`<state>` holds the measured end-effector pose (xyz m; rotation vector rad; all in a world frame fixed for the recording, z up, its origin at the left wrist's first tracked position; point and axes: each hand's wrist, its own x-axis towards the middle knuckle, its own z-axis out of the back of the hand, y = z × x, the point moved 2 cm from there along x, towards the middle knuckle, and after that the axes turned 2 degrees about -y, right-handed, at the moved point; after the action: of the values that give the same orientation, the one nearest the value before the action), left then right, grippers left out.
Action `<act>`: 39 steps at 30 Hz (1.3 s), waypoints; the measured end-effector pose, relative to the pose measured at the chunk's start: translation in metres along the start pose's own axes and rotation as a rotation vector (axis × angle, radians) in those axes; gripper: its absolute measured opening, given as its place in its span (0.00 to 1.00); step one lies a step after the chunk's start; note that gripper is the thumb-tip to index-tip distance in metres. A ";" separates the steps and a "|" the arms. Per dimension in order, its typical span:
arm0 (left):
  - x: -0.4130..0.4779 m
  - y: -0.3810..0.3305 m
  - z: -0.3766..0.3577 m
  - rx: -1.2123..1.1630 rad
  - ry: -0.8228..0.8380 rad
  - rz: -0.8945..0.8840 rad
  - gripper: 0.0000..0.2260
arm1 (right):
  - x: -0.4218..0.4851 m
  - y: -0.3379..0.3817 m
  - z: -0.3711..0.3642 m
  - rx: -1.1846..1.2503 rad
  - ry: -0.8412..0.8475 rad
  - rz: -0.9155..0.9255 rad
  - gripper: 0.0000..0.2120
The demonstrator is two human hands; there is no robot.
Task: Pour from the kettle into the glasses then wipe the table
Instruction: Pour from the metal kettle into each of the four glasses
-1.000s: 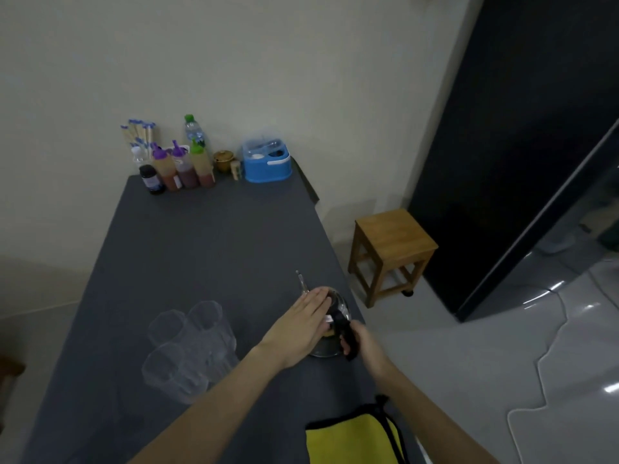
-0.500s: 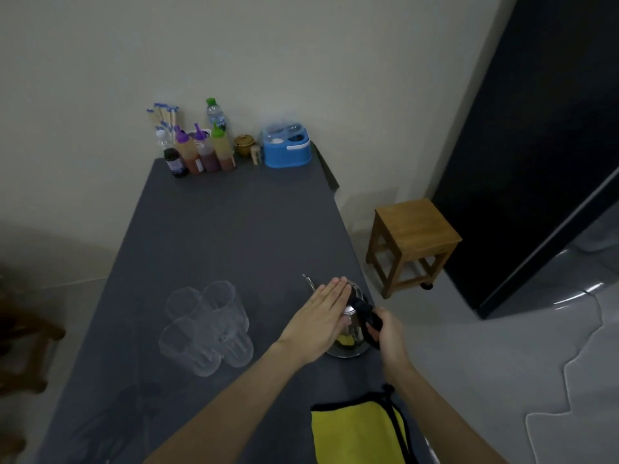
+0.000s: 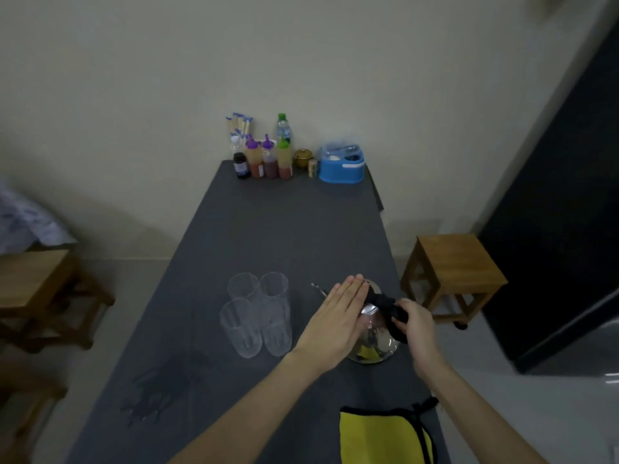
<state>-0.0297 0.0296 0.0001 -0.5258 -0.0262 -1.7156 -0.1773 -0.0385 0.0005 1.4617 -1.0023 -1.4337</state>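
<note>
A shiny steel kettle (image 3: 376, 343) with a thin spout stands on the dark grey table (image 3: 284, 236) near its right edge. My right hand (image 3: 413, 321) is closed around the kettle's black handle. My left hand (image 3: 336, 321) lies flat with straight fingers on the kettle's lid, hiding most of it. Several clear empty glasses (image 3: 258, 313) stand clustered just left of the kettle. A yellow cloth (image 3: 382, 437) with black trim lies at the table's near edge.
Sauce bottles (image 3: 268, 159), a water bottle, a small brown pot and a blue container (image 3: 341, 165) line the far end by the wall. A wooden stool (image 3: 452, 276) stands right of the table, wooden furniture (image 3: 37, 293) to the left. A wet smear (image 3: 157, 393) marks the near left tabletop.
The camera has swung left and pulled back, showing more of the room's left side. Both hands stay on the kettle, which still rests on the table.
</note>
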 end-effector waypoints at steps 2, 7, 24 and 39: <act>-0.005 0.002 0.009 -0.018 -0.026 0.033 0.24 | -0.002 0.007 -0.006 -0.068 0.019 0.036 0.12; -0.020 0.004 0.023 -0.064 -0.054 0.108 0.25 | -0.014 0.019 -0.021 -0.165 0.098 0.144 0.12; -0.042 0.011 0.041 -0.183 -0.083 0.206 0.24 | -0.026 0.034 -0.043 -0.491 0.150 0.349 0.14; -0.040 0.013 0.045 -0.236 -0.041 0.230 0.25 | -0.029 0.044 -0.046 -0.561 0.123 0.353 0.15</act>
<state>0.0018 0.0773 0.0224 -0.7104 0.2026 -1.4904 -0.1312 -0.0242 0.0518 0.8990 -0.6643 -1.2175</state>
